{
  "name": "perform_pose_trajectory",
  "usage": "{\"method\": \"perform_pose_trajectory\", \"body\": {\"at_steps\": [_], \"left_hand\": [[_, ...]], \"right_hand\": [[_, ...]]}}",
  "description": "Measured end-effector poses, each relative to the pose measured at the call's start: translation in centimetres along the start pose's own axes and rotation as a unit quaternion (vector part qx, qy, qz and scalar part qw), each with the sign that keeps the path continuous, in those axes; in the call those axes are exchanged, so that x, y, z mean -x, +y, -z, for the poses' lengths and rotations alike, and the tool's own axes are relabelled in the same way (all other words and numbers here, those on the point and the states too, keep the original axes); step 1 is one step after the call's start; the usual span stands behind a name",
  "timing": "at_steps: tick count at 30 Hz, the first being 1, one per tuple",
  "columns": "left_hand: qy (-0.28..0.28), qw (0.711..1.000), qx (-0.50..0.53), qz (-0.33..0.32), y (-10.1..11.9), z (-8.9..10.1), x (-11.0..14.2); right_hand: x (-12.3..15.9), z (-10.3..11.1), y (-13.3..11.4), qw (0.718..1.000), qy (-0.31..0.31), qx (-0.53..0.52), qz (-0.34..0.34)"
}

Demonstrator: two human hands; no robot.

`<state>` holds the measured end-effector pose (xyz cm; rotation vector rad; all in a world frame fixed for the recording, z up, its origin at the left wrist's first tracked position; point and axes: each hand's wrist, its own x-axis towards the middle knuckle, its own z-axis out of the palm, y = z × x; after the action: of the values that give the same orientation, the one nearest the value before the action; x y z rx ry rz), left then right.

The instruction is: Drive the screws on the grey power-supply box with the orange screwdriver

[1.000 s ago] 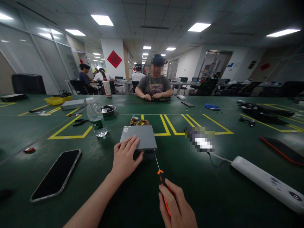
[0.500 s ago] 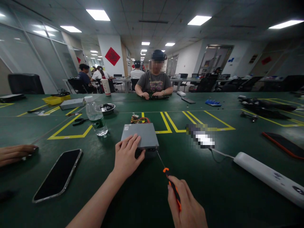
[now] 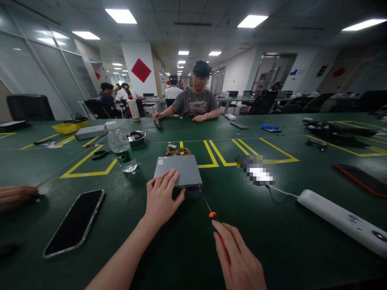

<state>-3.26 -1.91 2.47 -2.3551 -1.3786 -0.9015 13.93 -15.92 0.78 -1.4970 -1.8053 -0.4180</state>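
A grey metal computer power supply (image 3: pixel 184 167) lies on the green table, with a bundle of coloured cables (image 3: pixel 177 150) behind it. My left hand (image 3: pixel 163 193) grips its near left part, fingers across the top and thumb against the front side. In my right hand (image 3: pixel 237 251) is a screwdriver (image 3: pixel 213 216) with an orange and black handle, held between thumb and fingers. Its thin shaft slants up and left, and the tip is at the power supply's lower front right corner. Whether the tip sits in a screw is too small to tell.
A phone (image 3: pixel 75 223) lies to the left, beyond it a water bottle (image 3: pixel 121 149) and a metal bowl (image 3: pixel 136 137). A white power strip (image 3: pixel 341 221) with a cable is on the right. Another person's hand (image 3: pixel 18 197) rests at the left edge; a person (image 3: pixel 196 98) sits opposite.
My right hand has shifted slightly on the screwdriver handle, covering more of it. My left hand and the power supply stay put. The person opposite has moved a dark item to the left.
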Motion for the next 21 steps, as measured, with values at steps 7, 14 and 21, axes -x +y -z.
{"method": "perform_pose_trajectory", "body": {"at_steps": [7,14,21], "left_hand": [[-0.002,1.0,0.0,0.0,0.0,0.0,0.1],[-0.007,1.0,-0.008,0.002,0.0,0.0,0.1],[-0.008,1.0,-0.018,0.006,0.0,-0.1,0.0]], "right_hand": [[1.5,-1.3,-0.5,0.999,-0.032,-0.018,-0.014],[1.5,-0.4,0.2,0.999,0.012,-0.003,0.049],[1.1,-0.9,-0.1,0.998,0.032,-0.011,0.045]]}}
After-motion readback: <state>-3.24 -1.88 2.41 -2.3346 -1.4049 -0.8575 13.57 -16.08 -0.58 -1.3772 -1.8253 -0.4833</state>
